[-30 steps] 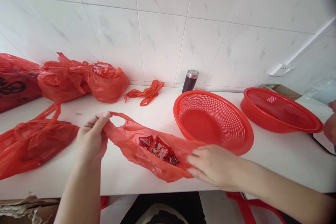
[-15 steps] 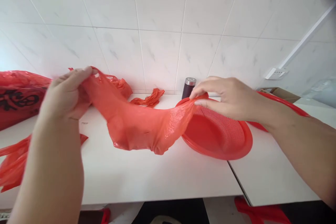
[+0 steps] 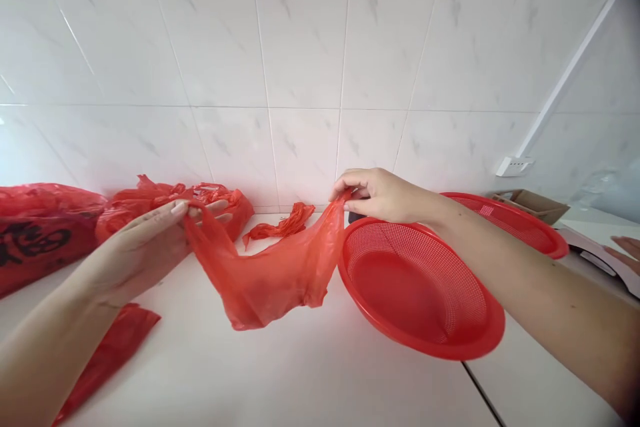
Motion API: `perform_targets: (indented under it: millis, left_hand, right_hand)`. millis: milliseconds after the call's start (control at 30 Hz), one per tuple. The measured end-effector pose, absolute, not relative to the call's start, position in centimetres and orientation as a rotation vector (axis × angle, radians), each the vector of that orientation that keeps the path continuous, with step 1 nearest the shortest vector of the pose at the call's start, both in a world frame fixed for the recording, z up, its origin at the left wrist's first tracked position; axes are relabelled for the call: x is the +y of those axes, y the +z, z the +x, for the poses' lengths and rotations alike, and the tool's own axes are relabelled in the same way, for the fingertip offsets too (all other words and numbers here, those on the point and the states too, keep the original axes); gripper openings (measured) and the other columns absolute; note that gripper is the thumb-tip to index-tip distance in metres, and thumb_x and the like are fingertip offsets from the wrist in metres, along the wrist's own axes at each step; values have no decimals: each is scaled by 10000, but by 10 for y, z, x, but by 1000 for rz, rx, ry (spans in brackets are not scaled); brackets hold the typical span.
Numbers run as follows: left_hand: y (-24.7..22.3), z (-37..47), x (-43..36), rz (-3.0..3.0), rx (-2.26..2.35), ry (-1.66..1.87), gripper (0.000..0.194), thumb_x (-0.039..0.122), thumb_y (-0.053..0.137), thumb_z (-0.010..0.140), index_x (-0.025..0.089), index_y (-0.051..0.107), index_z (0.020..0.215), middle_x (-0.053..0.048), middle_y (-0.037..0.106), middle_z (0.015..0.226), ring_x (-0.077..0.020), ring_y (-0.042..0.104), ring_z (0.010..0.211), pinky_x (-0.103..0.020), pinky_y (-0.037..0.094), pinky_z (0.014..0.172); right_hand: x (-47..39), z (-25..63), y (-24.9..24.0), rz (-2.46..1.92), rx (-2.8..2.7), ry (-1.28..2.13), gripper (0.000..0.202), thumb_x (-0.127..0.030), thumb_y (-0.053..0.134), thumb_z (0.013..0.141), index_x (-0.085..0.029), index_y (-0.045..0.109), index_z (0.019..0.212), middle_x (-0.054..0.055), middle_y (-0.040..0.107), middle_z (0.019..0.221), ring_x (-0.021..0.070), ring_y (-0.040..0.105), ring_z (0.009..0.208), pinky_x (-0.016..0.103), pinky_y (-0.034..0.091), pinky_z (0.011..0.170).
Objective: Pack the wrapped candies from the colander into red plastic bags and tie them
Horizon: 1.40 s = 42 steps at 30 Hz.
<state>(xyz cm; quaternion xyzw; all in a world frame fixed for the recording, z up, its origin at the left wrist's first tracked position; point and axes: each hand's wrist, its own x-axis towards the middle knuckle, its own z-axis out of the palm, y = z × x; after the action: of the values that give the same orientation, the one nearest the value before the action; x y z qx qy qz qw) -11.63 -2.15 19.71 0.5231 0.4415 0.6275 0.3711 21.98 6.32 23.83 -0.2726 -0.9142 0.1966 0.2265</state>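
A red plastic bag [image 3: 270, 273] hangs in the air between both my hands, its bottom sagging close to the white counter [image 3: 280, 373]. My left hand [image 3: 150, 243] pinches the bag's left handle. My right hand [image 3: 377, 193] pinches the right handle, just above the far rim of a red mesh basket [image 3: 420, 287]. What the bag holds is hidden by the plastic.
Several filled red bags [image 3: 45, 227] lie at the back left, one more [image 3: 107, 353] near my left forearm, and a crumpled empty red bag [image 3: 280, 225] by the wall. A second red basket [image 3: 505, 227], a cardboard box [image 3: 530, 201] and another person's fingers [image 3: 625, 250] are at the right.
I lifted the bag off the counter by its handles and now hold it slack just left of the basket. The view tilted up toward the wall.
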Motion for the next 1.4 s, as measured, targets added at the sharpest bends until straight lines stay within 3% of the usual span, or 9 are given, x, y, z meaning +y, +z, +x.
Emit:
perform_targets:
  millis: [100,267,400,567,733,900,1100,1233,1400]
  left_hand:
    - [191,-111,-14,1273,980,1338,362,426,612,853,234,658,1156,-129,680,1118,-314,649,996,-447,568,806]
    - [188,-84,-8,1350,1052,990,644,326,753,742,338,505,1336,-15,616,804,-170,593,638,-345,539,641]
    - [189,-56,-3,1439,1106,744,256,392,754,721,234,650,894,64,397,568,-93,344,460,-236,356,451]
    - [182,-53,6,1277,1145,897,322,481,564,856,224,568,663,96,134,538,-84,126,437,-221,231,420]
    - [170,-62,11,1277,1122,933,338,499,521,887,205,641,771,70,291,524,-86,250,437,-220,337,460]
    - [175,-69,10,1485,1068,921,283,420,588,852,191,688,719,-57,629,690,-187,576,636,-318,489,642]
    - [182,-71,1,1905,1341,713,132,179,592,729,249,697,764,-12,637,713,-201,594,676,-295,467,632]
    - [163,-71,1,2216,1644,892,241,42,434,630,236,564,691,22,587,666,-151,531,580,-229,371,506]
    - [145,-80,-2,2472,1615,1056,447,22,403,666,248,627,979,-44,639,1083,-181,620,862,-247,467,637]
  right_hand:
    - [64,205,239,-652,-2448,683,247,-87,535,762,-180,666,950,23,648,984,143,616,902,301,489,819]
    - [65,155,237,-400,-2402,888,319,-20,496,752,-174,651,985,-2,610,867,117,586,830,280,489,774]
    - [60,112,228,-189,-2420,915,371,20,439,765,-192,625,1005,-2,589,910,98,560,836,243,479,749]
    - [65,109,201,-447,-2174,898,343,-183,531,876,-269,507,1208,42,553,1196,117,584,875,268,514,732]
    - [70,130,172,-507,-2117,1175,129,-317,548,903,-196,539,945,2,614,825,132,604,774,310,520,740]
    - [39,137,176,-388,-2051,1237,160,-343,609,878,-216,524,925,-15,613,823,131,610,805,302,500,776]
    - [50,112,151,-571,-1877,1149,272,-448,442,962,-261,556,1125,21,617,1116,147,535,1126,314,411,974]
    - [55,90,121,-625,-1804,1337,307,-462,413,967,-263,586,1126,10,624,991,156,587,977,314,464,883]
    - [38,87,110,-481,-1627,1734,266,-455,565,896,-254,612,1065,-6,595,869,145,603,858,307,493,822]
